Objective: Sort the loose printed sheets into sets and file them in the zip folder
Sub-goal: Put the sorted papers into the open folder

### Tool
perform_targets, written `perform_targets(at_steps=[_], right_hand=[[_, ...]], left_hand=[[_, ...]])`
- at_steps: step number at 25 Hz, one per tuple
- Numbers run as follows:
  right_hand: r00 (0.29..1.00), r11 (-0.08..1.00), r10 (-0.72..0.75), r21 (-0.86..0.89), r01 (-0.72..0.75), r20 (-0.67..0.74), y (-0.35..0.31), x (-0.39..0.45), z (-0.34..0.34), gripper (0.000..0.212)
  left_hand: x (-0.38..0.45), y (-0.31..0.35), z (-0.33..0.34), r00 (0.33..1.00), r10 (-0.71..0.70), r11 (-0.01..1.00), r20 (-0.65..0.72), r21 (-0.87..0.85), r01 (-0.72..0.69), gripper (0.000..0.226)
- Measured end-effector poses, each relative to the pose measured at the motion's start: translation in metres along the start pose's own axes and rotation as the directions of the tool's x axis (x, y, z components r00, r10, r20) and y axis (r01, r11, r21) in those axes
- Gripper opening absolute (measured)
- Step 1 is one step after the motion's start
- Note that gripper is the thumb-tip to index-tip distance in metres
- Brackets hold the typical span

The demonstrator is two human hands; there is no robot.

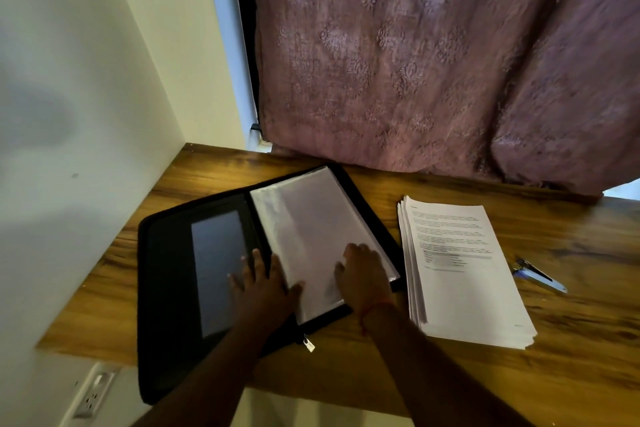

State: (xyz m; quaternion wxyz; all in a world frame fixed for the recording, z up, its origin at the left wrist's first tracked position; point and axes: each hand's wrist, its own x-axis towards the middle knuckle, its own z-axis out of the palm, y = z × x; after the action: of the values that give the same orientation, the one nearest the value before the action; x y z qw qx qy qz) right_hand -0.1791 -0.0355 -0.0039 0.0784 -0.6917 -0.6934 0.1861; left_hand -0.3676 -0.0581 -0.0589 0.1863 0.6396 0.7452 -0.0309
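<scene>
On desk (571, 374): open zip folder (166, 288), both hands flat on it.

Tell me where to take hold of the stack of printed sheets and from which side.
Take the stack of printed sheets by its near right corner, coming from the right with the right hand. That corner sits nearest the desk's front edge with bare wood around it; the zip folder crowds the fanned left edge.
</scene>
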Motion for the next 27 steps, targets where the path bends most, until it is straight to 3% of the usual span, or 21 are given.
perform_targets(at_steps=[1, 3, 5, 9, 13, 17, 20, 27], right_hand=[[0.999, 0.997, -0.020, -0.078, 0.017, -0.036, 0.009, 0.015, -0.002, 0.043], [0.995, 0.987, 0.051, -0.160, -0.036, 0.090, 0.023, 0.040, -0.001, 0.062], [0.963, 0.974, 0.167, -0.184, -0.128, 0.211, 0.031, 0.054, 0.004, 0.079], [0.949, 0.944, 0.201, -0.308, -0.122, 0.241, 0.019, 0.049, 0.015, 0.096], [0.935, 0.935, 0.224, -0.331, -0.127, 0.274, -0.002, 0.023, 0.019, 0.095], [0.929, 0.883, 0.205, -0.468, -0.039, 0.309, -0.033, -0.018, 0.034, 0.089], [0.914, 0.851, 0.241, -0.525, -0.036, 0.327, -0.057, -0.038, 0.043, 0.090], [0.892, 0.953, 0.155, -0.303, -0.021, 0.424, -0.110, -0.053, 0.049, 0.080]], left_hand=[[-0.006, 0.003, 0.005, 1.000, -0.002, 1.000, -0.008, 0.007, 0.002, 0.098], [-0.006, -0.004, 0.009, 1.000, 0.020, 0.999, 0.001, 0.030, -0.020, 0.109], [0.002, -0.020, 0.009, 0.998, 0.063, 0.997, 0.004, 0.054, -0.063, 0.110], [0.027, -0.054, -0.001, 0.986, 0.165, 0.980, 0.017, 0.108, -0.166, 0.102], [0.060, -0.081, -0.029, 0.979, 0.197, 0.977, 0.054, 0.073, -0.201, 0.121], [0.082, -0.066, -0.047, 0.982, 0.164, 0.982, 0.092, 0.080, -0.172, 0.089], [0.100, -0.050, -0.052, 0.978, 0.193, 0.978, 0.083, 0.070, -0.199, 0.087], [0.109, -0.048, -0.052, 0.943, 0.332, 0.941, 0.012, 0.063, -0.332, 0.093]])
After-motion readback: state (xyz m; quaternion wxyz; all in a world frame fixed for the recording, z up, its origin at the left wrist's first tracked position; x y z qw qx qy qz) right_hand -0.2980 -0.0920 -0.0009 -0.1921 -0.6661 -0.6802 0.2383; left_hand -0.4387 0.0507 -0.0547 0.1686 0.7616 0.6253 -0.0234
